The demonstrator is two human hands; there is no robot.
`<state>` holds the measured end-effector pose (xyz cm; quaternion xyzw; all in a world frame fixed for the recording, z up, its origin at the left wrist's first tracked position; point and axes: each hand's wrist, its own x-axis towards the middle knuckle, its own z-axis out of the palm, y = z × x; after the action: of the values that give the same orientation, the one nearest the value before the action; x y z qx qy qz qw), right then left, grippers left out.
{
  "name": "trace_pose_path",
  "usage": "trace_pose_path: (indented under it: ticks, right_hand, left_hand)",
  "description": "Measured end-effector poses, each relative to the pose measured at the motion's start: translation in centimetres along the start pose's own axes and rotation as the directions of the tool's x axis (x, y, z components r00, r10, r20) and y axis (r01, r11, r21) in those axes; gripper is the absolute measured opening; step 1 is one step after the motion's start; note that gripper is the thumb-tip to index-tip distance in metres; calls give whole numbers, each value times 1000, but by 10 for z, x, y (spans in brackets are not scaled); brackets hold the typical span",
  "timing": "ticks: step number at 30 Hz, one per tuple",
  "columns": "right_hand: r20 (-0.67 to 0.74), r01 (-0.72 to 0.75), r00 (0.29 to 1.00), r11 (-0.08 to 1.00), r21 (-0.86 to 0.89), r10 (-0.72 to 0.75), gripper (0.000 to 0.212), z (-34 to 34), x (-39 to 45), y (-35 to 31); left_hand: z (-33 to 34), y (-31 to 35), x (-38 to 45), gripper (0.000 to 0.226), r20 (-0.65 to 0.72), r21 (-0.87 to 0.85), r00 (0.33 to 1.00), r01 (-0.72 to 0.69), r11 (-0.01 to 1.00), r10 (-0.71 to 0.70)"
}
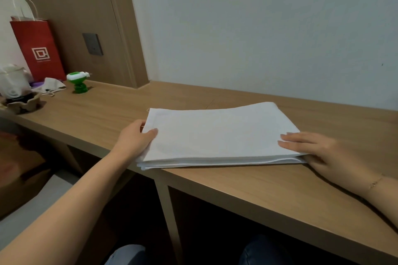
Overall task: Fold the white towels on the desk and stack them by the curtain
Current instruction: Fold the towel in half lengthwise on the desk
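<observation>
Desk (pixel 269 189) running along wall. Left hand (pixel 134 139) pinching towel (pixel 215 135) edge; right hand (pixel 323 153) lying flat, released. Advise lifting level, both ends supported.

Left hand (pixel 137 137) grips folded towel (pixel 217 135); right hand (pixel 323 150) rests flat.

left hand (pixel 137 135) fingers tucked under towel (pixel 217 135), forearms cut off, far-left clutter (pixel 15 90) blurred

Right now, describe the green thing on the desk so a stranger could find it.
Follow the wooden desk to its far left end, where a red paper bag stands. Just right of the bag sits the small green plastic gadget with a white top, the only green thing there.
</observation>
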<state>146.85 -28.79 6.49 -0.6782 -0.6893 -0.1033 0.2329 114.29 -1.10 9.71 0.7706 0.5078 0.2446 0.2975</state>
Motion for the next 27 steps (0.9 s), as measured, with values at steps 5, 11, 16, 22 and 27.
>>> trace_pose_path:
  ticks: [5,11,16,22,27]
  right_hand:
    - [-80,18,996,998,-63,-24,32,-3,3,-11]
    - [-123,107,984,980,-166,-129,12,-11,2,-22]
    - [-74,83,994,995,-53,-86,14,-10,-1,-19]
    - [-12,-2,1000,996,84,3,11,-14,-7,-27]
    - [32,-198,980,973,116,196,34,-25,15,-37]
  left_hand:
    - [-2,-1,-3,64,51,-15,999,-1,1000,1]
    - [-1,0,-7,63,96,-100,995,15,995,-5]
    - [-3,1,-11,64,114,-143,993,4,990,13]
    - [5,5,-18,69,14,28,998,-55,998,55]
    - [3,23,-20,72,-71,442,975,-159,883,211]
